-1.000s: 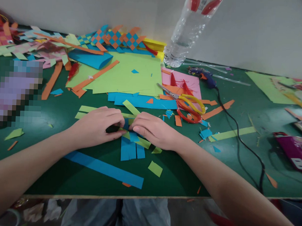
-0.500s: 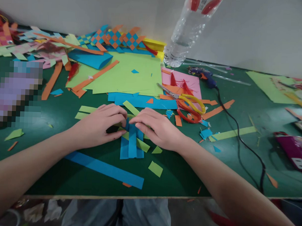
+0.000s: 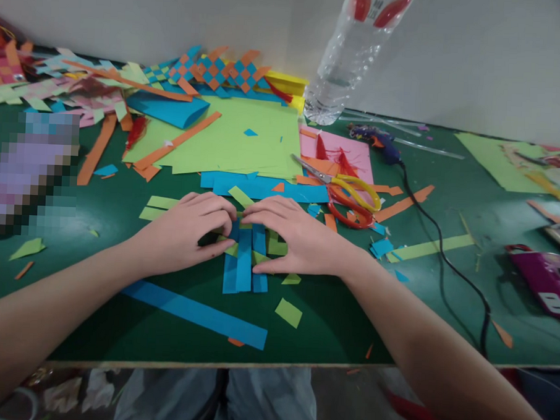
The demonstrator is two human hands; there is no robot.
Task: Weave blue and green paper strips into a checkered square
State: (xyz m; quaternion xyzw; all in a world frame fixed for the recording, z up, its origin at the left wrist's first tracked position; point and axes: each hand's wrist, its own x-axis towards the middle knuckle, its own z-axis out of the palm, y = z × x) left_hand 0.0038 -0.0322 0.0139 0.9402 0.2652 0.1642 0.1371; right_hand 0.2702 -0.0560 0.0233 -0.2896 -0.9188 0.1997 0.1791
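Blue paper strips [image 3: 244,267], crossed over and under by light green strips, form a small weave on the green table in front of me. My left hand [image 3: 193,231] pinches its left side, thumb on the end of a green strip and fingers curled at the top. On the other side, my right hand [image 3: 297,238] grips the weave, its fingertips at the upper edge and its thumb lower down on a green strip. Part of the weave is hidden under both hands. A loose blue strip [image 3: 196,311] lies nearer me.
Scissors [image 3: 350,191] with yellow and red handles lie beyond my right hand. Behind are green paper sheets [image 3: 237,134], woven paper pieces [image 3: 214,71] and a water bottle [image 3: 346,58]. A glue gun [image 3: 378,140] trails a black cord. A purple box [image 3: 541,277] sits at right.
My right thumb has moved down and away from the fingers, onto the green strip. That slanting green strip's right end is now pushed up and mostly covered. My left hand stays nearly still.
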